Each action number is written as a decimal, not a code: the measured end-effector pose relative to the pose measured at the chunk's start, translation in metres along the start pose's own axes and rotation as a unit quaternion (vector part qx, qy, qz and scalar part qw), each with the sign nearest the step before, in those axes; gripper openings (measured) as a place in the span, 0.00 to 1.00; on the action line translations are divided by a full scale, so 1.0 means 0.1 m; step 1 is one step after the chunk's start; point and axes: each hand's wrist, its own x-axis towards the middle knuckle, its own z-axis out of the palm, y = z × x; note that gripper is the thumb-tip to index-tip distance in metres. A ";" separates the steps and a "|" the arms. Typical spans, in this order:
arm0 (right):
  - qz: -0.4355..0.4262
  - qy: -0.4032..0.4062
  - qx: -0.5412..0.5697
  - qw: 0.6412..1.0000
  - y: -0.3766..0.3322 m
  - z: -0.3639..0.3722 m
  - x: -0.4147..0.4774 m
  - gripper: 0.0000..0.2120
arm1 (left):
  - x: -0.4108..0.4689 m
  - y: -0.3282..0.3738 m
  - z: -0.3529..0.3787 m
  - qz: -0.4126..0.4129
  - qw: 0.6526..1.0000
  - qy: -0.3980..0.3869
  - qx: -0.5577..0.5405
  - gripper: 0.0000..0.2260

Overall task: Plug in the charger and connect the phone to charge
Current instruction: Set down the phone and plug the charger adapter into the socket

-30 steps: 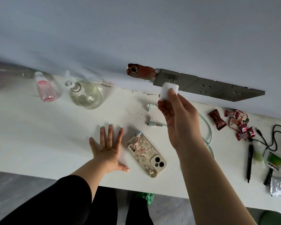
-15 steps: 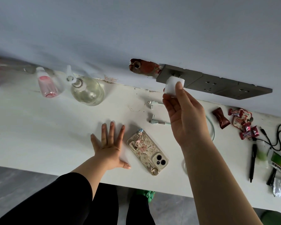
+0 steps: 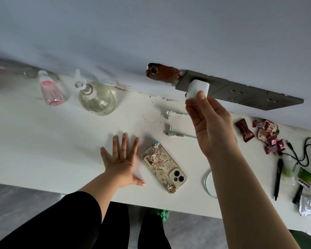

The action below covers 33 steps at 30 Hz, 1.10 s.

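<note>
Here, pinching the white charger [image 3: 197, 90] between thumb and fingers of the right hand [image 3: 211, 123], with its far face pressed up against the leftmost socket of the grey socket strip [image 3: 241, 93] on the wall. Gripping it by the sides and rear, probably so the plug end stays free to seat; prongs hidden, so impossible to tell whether fully in or only lining up. Resting the left hand [image 3: 121, 161] flat on the white surface [image 3: 43, 141], fingers spread wide and holding nothing, likely bracing the body while leaning toward the wall. Lying just beside that palm, camera side up, the phone [image 3: 164, 167] in its floral case, within easy reach for the later step. Trailing across the surface behind the right forearm, the pale green cable [image 3: 187, 136], its connector ends near the wall and well apart from the phone, not yet joined to either phone or charger so far as visible. Judging the plugging-in step as under way, with cable and phone steps remaining. Needing a straight, firm push next.
</note>
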 end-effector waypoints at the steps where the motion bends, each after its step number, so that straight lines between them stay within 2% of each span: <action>1: 0.003 0.006 0.012 1.000 0.01 0.00 0.01 0.06 | 0.00 0.00 0.00 0.000 1.000 0.000 -0.001 0.66; 3: 0.005 0.014 0.029 0.999 0.02 0.00 0.02 0.09 | 0.00 0.00 0.00 0.000 1.000 0.000 -0.001 0.66; 11: 0.006 0.009 0.004 1.000 -0.04 0.00 0.03 0.08 | -0.01 0.00 0.00 -0.001 1.000 0.004 0.003 0.66; 16: 0.009 0.006 0.013 1.000 0.01 -0.03 0.05 0.15 | -0.01 0.00 0.00 -0.004 1.000 0.003 0.008 0.66; 18: 0.031 -0.013 -0.007 0.999 0.00 -0.08 0.09 0.15 | -0.01 0.01 -0.01 -0.006 1.000 0.003 0.010 0.66; 20: 0.066 -0.074 -0.094 0.991 -0.06 -0.20 0.12 0.17 | -0.01 0.01 -0.02 -0.009 1.000 0.002 0.014 0.66; 21: 0.089 -0.105 -0.173 0.975 -0.08 -0.27 0.12 0.20 | -0.01 0.01 -0.02 -0.009 1.000 0.001 0.015 0.66; 23: 0.121 -0.125 -0.371 0.912 -0.04 -0.43 0.13 0.20 | -0.01 0.01 -0.02 -0.008 1.000 0.003 0.014 0.66; 25: 0.074 -0.066 -0.527 0.844 0.11 -0.52 0.19 0.12 | -0.01 0.01 -0.02 -0.005 1.000 0.003 0.012 0.66; 27: -0.017 -0.009 -0.610 0.792 0.30 -0.49 0.31 0.09 | -0.01 0.00 -0.01 -0.003 1.000 0.005 0.009 0.66; 29: -0.078 -0.021 -0.676 0.732 0.48 -0.41 0.48 0.13 | 0.00 0.00 0.00 -0.001 1.000 0.008 0.007 0.66; 31: -0.091 -0.041 -0.721 0.685 0.62 -0.37 0.64 0.17 | 0.00 -0.01 0.02 0.001 1.000 0.012 0.005 0.67; 33: -0.089 -0.035 -0.741 0.665 0.71 -0.36 0.75 0.17 | 0.01 -0.01 0.02 0.001 1.000 0.013 0.006 0.67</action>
